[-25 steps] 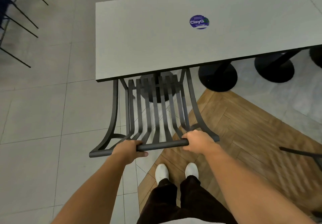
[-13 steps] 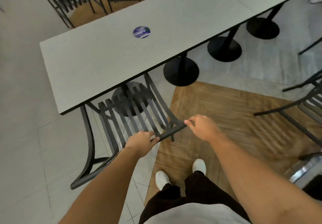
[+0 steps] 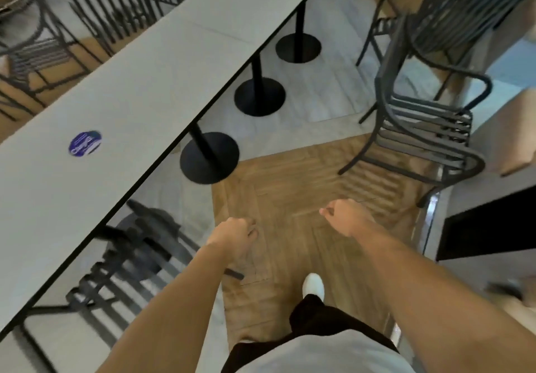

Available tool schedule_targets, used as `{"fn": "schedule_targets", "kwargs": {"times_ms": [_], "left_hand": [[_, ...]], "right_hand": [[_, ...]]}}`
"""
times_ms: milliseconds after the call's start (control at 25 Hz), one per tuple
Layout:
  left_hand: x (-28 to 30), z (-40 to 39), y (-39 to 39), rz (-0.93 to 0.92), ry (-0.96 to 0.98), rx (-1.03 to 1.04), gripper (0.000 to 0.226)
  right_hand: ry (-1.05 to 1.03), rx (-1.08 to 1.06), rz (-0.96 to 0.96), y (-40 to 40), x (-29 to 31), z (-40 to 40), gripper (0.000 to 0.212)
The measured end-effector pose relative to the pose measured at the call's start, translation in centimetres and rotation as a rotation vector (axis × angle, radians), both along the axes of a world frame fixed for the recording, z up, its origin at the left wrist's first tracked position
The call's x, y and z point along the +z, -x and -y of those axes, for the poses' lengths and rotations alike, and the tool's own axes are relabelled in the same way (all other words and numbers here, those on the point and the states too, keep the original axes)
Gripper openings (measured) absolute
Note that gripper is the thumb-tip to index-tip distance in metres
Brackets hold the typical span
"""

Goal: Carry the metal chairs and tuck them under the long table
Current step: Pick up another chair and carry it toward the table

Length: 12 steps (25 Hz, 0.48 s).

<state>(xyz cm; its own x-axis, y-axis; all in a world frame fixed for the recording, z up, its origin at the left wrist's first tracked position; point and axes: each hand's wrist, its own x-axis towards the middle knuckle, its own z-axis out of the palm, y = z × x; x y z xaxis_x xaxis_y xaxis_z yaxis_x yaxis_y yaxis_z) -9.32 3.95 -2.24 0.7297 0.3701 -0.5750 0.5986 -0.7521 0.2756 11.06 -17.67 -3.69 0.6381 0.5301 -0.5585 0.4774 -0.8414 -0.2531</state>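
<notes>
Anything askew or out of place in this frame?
Yes: a stack of metal chairs stands on the floor, clear of the long table, not tucked. The chair at lower left sits partly under the tabletop. No spill or damage shows.

Tucked chair (image 3: 127, 268): motion-blurred, seat hidden under long table (image 3: 130, 88). My left forearm covers its back rail's end. Stacked chairs (image 3: 429, 117), two o'clock: cut by top edge. My left foot: unseen.

One long tabletop (image 3: 139, 88) is seen, with one blue round sticker (image 3: 85, 143) on it. Three black round pedestal bases (image 3: 209, 158) are counted beneath its near edge. One metal chair (image 3: 130, 265) is tucked under. Two hands (image 3: 236, 235) are counted.
</notes>
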Motion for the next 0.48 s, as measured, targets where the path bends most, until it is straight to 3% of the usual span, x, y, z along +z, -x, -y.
{"fn": "schedule_targets", "kwargs": {"times_ms": [480], "left_hand": [[0.5,0.7,-25.3,0.057,0.073,-0.259,0.040]], "right_hand": [[0.032,-0.238,-0.014,-18.8,0.8,4.0,0.044]]}}
